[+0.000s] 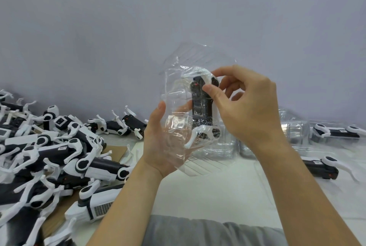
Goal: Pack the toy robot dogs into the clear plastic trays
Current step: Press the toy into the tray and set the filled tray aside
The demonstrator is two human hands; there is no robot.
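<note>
A clear plastic tray (176,87) is held up in front of the wall, above the table. A black-and-white toy robot dog (201,107) lies in it, upright, belly towards me. My left hand (158,142) holds the tray from below and behind, thumb on its left edge. My right hand (243,105) pinches the dog's upper part with thumb and fingers, near a white leg joint. Part of the dog is blurred by the plastic's glare.
A large heap of loose robot dogs (51,156) covers the table's left side, some on brown cardboard (59,212). A stack of clear trays (221,146) stands behind my hands. Packed trays with dogs (336,132) lie at the right, by the wall.
</note>
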